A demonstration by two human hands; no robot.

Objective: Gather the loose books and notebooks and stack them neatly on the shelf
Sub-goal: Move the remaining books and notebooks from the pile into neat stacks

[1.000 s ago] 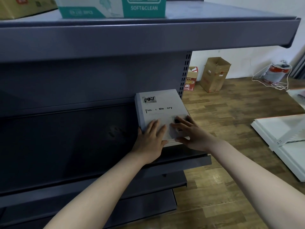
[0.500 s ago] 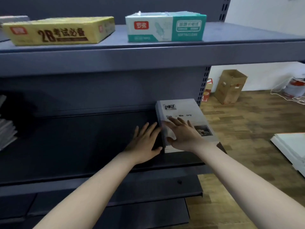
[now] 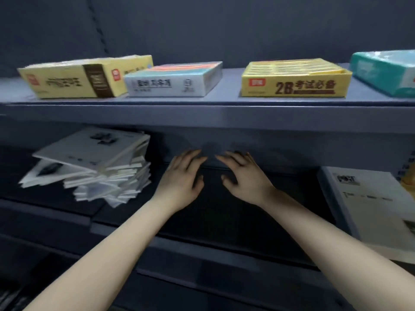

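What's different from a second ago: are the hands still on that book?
Both hands let go of the grey book and moved left; the left hand and right hand now hover open over the shelf, toward the untidy pile. The book stays flat at the shelf's right end.

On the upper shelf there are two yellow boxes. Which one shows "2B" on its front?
The right yellow box, beside the teal pack; the left yellow box has a brown band instead.

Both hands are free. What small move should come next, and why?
Probably reach the left hand to the skewed pile of books and grip its top book: this hand and the right hand are empty, and the white book at the right lies flat.
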